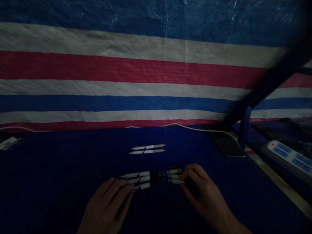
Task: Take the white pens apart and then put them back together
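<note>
Three white pen barrels lie side by side on the blue tabletop, dark parts and thin tips at their right ends. My left hand is closed, its fingertips at the left end of the lowest barrel. Several short grey-white pen grip pieces lie a little to the right, blurred. Thumb and fingers of my right hand are bent together at the right ends of these pieces. Small black bits sit just above them. Farther back, two whole white pens lie parallel.
A dark flat device lies at the right back, near a blue metal frame. A white cable runs along the back edge below a striped sheet. A power strip is far right, a card-like item far left.
</note>
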Motion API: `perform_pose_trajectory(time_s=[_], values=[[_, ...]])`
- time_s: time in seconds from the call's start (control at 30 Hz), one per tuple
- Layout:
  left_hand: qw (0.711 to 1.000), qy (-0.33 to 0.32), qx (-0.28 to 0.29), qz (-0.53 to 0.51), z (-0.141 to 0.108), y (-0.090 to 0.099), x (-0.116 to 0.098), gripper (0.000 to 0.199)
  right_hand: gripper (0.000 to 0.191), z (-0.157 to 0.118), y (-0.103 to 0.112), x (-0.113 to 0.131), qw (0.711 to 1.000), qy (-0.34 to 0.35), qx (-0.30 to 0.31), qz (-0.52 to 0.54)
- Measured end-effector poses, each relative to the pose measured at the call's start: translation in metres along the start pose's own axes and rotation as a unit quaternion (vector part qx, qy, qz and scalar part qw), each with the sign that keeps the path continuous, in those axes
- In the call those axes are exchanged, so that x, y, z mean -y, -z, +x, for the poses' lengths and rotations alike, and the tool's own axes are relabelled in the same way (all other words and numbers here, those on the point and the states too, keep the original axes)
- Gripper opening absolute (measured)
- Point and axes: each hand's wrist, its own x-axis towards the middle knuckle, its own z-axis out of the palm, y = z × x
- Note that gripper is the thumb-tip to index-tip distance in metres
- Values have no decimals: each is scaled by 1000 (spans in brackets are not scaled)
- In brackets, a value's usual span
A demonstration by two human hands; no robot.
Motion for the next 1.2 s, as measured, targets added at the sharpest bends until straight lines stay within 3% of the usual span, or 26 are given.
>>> perform_pose_trajectory(time_s=[0.2, 0.93, 1.2], values=[[997, 44, 20, -53, -3, -8, -1, 25, 19, 1, -1, 0, 1000, 12, -4, -3], [998, 41, 14, -43, -4, -12, -1, 23, 19, 4, -3, 4, 998, 50, -43, -10], [995, 58, 24, -76, 16, 6, 3, 17, 21, 4, -5, 4, 998, 50, -35, -10]])
